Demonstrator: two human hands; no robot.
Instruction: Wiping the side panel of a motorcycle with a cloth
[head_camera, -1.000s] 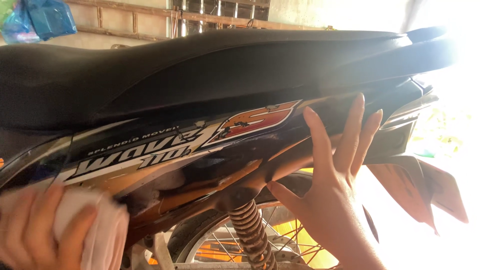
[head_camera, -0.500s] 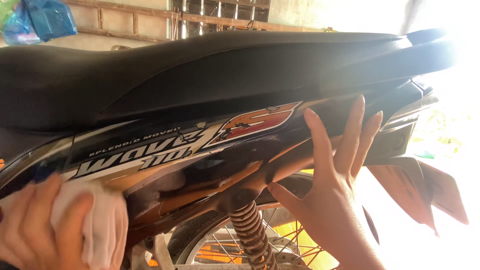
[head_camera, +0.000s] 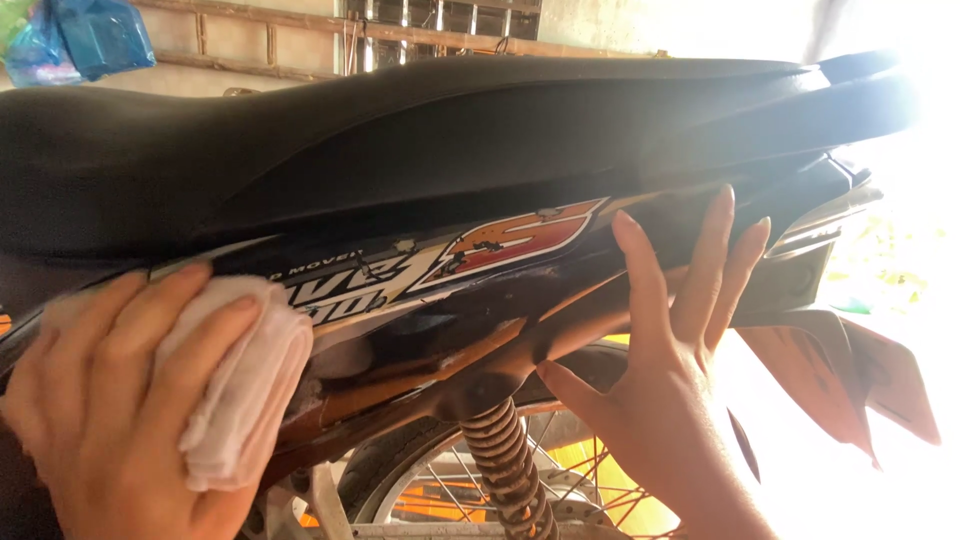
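A motorcycle fills the view, with a long black seat above a dark glossy side panel that carries white, red and orange decals. My left hand presses a folded white cloth flat against the left end of that panel. My right hand rests open against the rear of the panel, fingers spread and pointing up, holding nothing. Below the panel a coiled rear shock spring runs down beside the spoked rear wheel.
A reddish rear mudguard sticks out at the right, in strong glare. The black grab rail ends the seat at upper right. A blue plastic bag hangs at the top left before a wall with wooden bars.
My left hand has slid the cloth up and to the right along the side panel, covering the start of the decal. My right hand has stayed in place.
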